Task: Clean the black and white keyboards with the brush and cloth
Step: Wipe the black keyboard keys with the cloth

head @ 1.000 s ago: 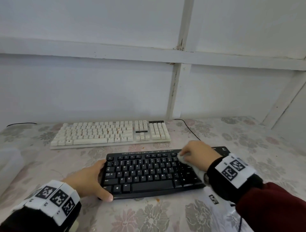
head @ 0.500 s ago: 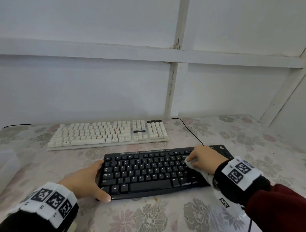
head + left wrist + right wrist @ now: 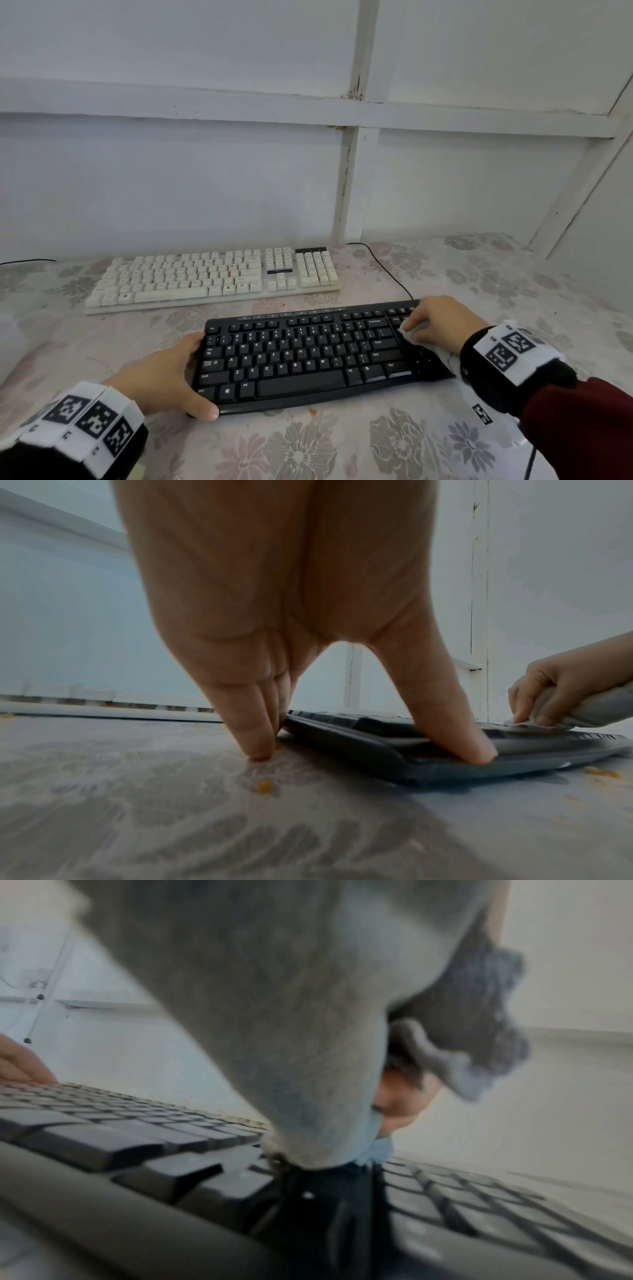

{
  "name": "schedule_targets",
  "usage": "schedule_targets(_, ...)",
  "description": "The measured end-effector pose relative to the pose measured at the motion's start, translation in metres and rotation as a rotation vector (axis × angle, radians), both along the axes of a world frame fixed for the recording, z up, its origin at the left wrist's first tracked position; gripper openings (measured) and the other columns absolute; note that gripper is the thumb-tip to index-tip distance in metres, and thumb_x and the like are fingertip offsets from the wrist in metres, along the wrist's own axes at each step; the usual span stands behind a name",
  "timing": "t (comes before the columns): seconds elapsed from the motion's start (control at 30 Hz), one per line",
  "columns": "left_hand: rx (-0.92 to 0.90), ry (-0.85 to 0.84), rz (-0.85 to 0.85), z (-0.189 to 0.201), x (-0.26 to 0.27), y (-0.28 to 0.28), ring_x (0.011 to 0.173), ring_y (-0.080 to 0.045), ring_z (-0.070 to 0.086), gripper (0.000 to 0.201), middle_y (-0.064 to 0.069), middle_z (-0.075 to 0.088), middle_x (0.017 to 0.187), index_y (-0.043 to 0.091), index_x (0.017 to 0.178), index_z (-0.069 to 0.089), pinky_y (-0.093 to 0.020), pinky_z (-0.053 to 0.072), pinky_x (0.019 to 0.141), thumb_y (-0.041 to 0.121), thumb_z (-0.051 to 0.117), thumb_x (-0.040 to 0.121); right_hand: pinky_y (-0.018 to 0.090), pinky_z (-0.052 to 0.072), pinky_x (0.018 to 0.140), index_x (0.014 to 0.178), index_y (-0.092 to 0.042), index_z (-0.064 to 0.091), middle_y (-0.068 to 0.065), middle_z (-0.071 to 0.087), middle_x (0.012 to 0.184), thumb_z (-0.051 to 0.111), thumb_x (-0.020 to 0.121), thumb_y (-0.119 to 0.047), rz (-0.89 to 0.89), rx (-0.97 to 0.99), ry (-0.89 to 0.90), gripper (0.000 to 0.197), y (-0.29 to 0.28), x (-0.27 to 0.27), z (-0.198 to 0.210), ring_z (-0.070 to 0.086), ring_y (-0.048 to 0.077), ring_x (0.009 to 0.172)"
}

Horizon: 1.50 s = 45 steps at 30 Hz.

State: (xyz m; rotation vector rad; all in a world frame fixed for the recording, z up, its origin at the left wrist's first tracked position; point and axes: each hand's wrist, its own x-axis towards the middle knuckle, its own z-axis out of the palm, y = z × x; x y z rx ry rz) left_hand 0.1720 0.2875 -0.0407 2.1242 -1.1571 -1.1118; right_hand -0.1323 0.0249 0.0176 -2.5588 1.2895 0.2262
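The left hand (image 3: 161, 380) grips the black keyboard's (image 3: 308, 356) left end, steadying it on the tabletop (image 3: 308, 445). The right hand (image 3: 442, 320) clutches the cloth (image 3: 412, 334), wiping the right-end keys. Judged next: the white keyboard (image 3: 212, 277), beyond both hands, untouched.
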Motion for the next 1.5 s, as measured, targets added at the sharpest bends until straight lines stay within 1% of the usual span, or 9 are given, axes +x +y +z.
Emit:
schedule_targets(0.13,-0.007,-0.008,-0.009,-0.002,0.001,0.001,0.129,-0.008,0.043,0.135,0.02,0.044,0.137,0.039,0.137,0.022,-0.041,0.032,0.112,0.054,0.092,0.022,0.015,0.039,0.084,0.109,-0.023,0.072,-0.003,0.066,0.118,0.068,0.083,-0.017,-0.032,-0.012,-0.018,0.026,-0.014,-0.02,-0.001,0.06,0.013,0.109)
schedule_targets(0.47,-0.005,0.002,-0.003,-0.001,0.0,0.001,0.129,-0.009,0.042,0.138,0.019,0.043,0.137,0.038,0.138,0.021,-0.041,0.031,0.113,0.053,0.093,0.021,0.018,0.036,0.079,0.102,-0.02,0.074,0.002,0.067,0.095,0.071,0.081,-0.014,-0.243,-0.018,-0.05,0.022,-0.053,-0.064,-0.002,0.062,0.016,0.097)
schedule_targets(0.6,-0.008,0.016,-0.012,0.0,0.0,-0.001,0.127,-0.008,0.044,0.128,0.023,0.045,0.131,0.044,0.127,0.025,-0.04,0.031,0.113,0.052,0.093,0.019,0.019,0.035,0.076,0.098,-0.017,0.075,0.005,0.07,0.106,0.071,0.08,-0.011,-0.315,-0.03,-0.072,0.019,-0.058,-0.077,0.0,0.06,0.017,0.091)
schedule_targets(0.7,-0.022,0.035,-0.017,0.0,0.0,-0.001,0.124,-0.006,0.045,0.121,0.026,0.046,0.127,0.047,0.12,0.026,-0.038,0.032,0.112,0.05,0.093,0.019,0.015,0.038,0.072,0.097,-0.015,0.075,-0.001,0.063,0.095,0.07,0.081,-0.006,-0.258,-0.001,-0.277,0.019,-0.043,-0.062,0.009,0.054,0.009,0.083)
schedule_targets(0.8,-0.029,0.044,-0.014,0.0,-0.001,-0.001,0.123,-0.005,0.045,0.121,0.027,0.045,0.125,0.047,0.12,0.026,-0.038,0.032,0.112,0.048,0.093,0.02,0.01,0.041,0.077,0.099,-0.02,0.074,-0.016,0.058,0.084,0.069,0.082,-0.014,-0.059,0.048,-0.264,0.019,-0.018,-0.029,0.015,0.051,-0.006,0.076)
schedule_targets(0.9,-0.036,0.056,0.0,0.0,0.0,0.0,0.124,-0.007,0.046,0.123,0.023,0.048,0.128,0.043,0.124,0.028,-0.039,0.033,0.112,0.045,0.095,0.02,0.018,0.041,0.093,0.106,-0.024,0.072,-0.012,0.063,0.099,0.067,0.083,-0.019,0.079,0.041,-0.144,0.024,0.002,0.003,0.005,0.058,0.004,0.095)
schedule_targets(1.0,-0.028,0.042,0.001,-0.001,0.0,0.001,0.124,-0.007,0.047,0.129,0.022,0.049,0.128,0.04,0.129,0.028,-0.04,0.034,0.111,0.047,0.095,0.02,0.021,0.042,0.094,0.113,-0.024,0.07,-0.004,0.065,0.119,0.061,0.087,-0.019,0.094,-0.015,-0.033,0.028,0.009,0.013,-0.004,0.059,0.014,0.11)
schedule_targets(1.17,-0.02,0.05,-0.014,0.002,-0.002,-0.001,0.124,-0.007,0.044,0.127,0.029,0.044,0.122,0.042,0.124,0.024,-0.038,0.032,0.113,0.051,0.092,0.018,0.021,0.041,0.096,0.113,-0.023,0.07,-0.002,0.065,0.122,0.062,0.087,-0.022,-0.013,-0.056,0.019,0.027,-0.01,-0.016,-0.003,0.058,0.015,0.113)
schedule_targets(1.5,0.003,0.027,-0.011,0.004,-0.002,-0.001,0.129,-0.01,0.042,0.138,0.019,0.043,0.133,0.034,0.139,0.021,-0.041,0.031,0.113,0.05,0.094,0.023,0.025,0.044,0.089,0.101,-0.016,0.074,0.007,0.069,0.112,0.069,0.081,-0.011,-0.326,-0.055,-0.02,0.021,-0.051,-0.071,0.0,0.061,0.022,0.105)
